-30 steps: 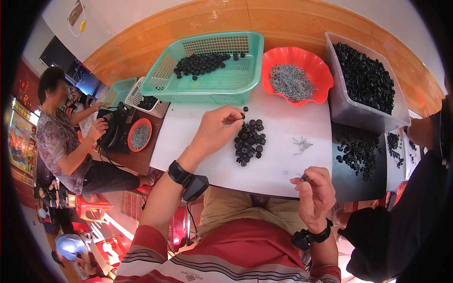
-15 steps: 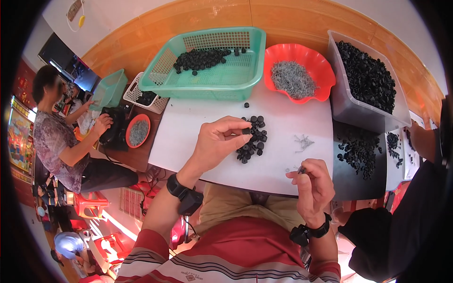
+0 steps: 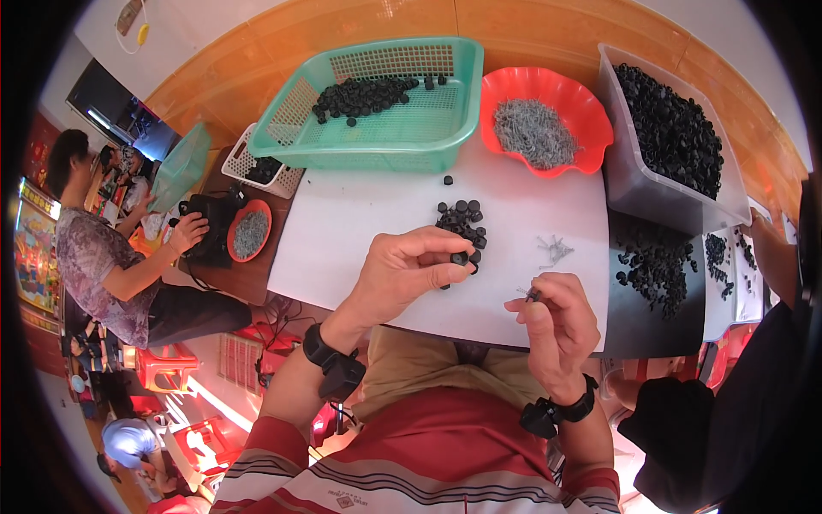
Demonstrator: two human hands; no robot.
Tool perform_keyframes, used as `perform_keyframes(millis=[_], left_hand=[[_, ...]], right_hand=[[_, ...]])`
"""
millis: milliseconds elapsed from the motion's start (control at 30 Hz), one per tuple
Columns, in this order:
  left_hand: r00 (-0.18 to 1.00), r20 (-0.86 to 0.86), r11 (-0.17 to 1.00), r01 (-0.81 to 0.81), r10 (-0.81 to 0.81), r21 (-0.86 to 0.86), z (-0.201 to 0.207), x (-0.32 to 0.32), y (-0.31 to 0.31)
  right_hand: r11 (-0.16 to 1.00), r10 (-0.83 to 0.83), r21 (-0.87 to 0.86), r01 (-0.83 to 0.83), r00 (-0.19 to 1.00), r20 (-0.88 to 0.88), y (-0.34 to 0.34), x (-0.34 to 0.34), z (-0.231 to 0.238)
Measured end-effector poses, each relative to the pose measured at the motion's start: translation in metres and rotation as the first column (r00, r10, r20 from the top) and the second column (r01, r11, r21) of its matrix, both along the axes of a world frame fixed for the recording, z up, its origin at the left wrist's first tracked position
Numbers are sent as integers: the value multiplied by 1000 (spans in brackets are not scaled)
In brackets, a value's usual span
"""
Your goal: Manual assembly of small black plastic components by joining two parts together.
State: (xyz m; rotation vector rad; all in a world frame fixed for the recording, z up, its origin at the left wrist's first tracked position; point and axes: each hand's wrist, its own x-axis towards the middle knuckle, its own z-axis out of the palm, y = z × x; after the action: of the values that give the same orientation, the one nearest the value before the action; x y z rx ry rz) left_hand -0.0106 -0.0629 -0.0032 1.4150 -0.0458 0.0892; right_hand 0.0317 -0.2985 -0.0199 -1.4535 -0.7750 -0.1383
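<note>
My left hand (image 3: pixel 402 270) pinches a small round black knob (image 3: pixel 460 258) between thumb and fingertips, over the near side of a pile of like black knobs (image 3: pixel 462 214) on the white board. Lower right, my right hand (image 3: pixel 561 321) is closed on a small black part (image 3: pixel 533 295) at its fingertips. A thin grey metal piece, which looks like a screw, sticks out beside that part. Just beyond the right hand lies a little heap of grey screw-like pieces (image 3: pixel 555 249). One lone knob (image 3: pixel 448 180) rests behind the pile.
Along the back stand a green basket (image 3: pixel 360 158) with black knobs, a red scalloped bowl (image 3: pixel 591 154) of grey screw-like pieces, and a clear bin (image 3: pixel 634 184) full of black parts. More parts (image 3: pixel 658 270) lie on the dark tabletop at right. Another person (image 3: pixel 111 248) works at left.
My left hand has shifted toward me and slightly right with the knob. My right hand has moved slightly up and left, the screw-like piece now showing more clearly.
</note>
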Motion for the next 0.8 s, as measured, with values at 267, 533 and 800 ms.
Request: perform_keyframes(millis=[267,533,800], left_hand=[[999,-2,979,37,-38,-202,0,-2,-6],[996,-60,954,42,-62,-297,-4,-9,-13],[990,-113,945,45,-85,-324,-4,-14,-19]], right_hand=[[999,-31,33,32,999,-37,6,0,0],[1000,-30,13,28,995,92,14,3,-3],[998,-36,-47,48,972,232,20,5,4]])
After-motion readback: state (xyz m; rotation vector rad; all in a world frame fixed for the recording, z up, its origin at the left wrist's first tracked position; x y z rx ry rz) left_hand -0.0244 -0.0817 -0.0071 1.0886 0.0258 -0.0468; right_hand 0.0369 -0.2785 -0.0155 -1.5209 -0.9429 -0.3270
